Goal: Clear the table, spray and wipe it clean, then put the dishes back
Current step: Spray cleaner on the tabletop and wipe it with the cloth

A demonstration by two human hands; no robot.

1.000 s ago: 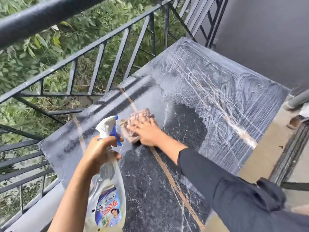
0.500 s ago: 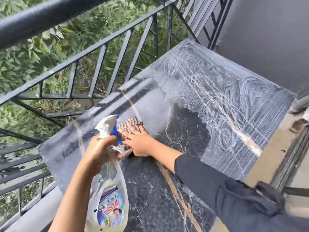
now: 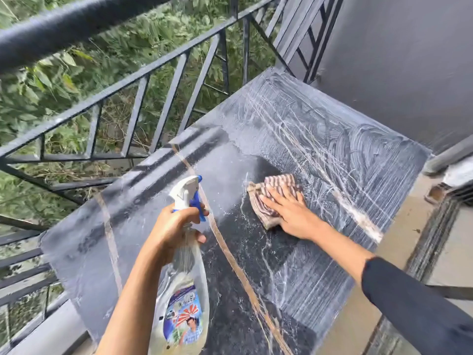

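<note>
The table [image 3: 332,139], a dark marble-look slab with tan veins, lies under both my hands. My right hand [image 3: 289,213] presses flat on a striped cloth [image 3: 277,187], fingers straight and spread. The cloth is bunched under my palm and sticks out ahead of my fingertips, lying on the tabletop. Past that hand and off to its right, white soapy swirls and streaks cover the surface. Close round the cloth and back toward my wrist the stone is darker and wet.

My left hand [image 3: 174,231] is curled round the neck of a spray bottle [image 3: 184,303], my fingers wrapped just under its blue trigger [image 3: 197,204]. I hold it above the table, left of my cloth hand and apart from it. The clear body, with pale liquid and a bright label, hangs below my fist.

Left of the bottle hand the top is dull grey. Beyond it runs a black metal railing [image 3: 158,73] with greenery behind. A dark sleeve [image 3: 409,303] covers my right forearm.
</note>
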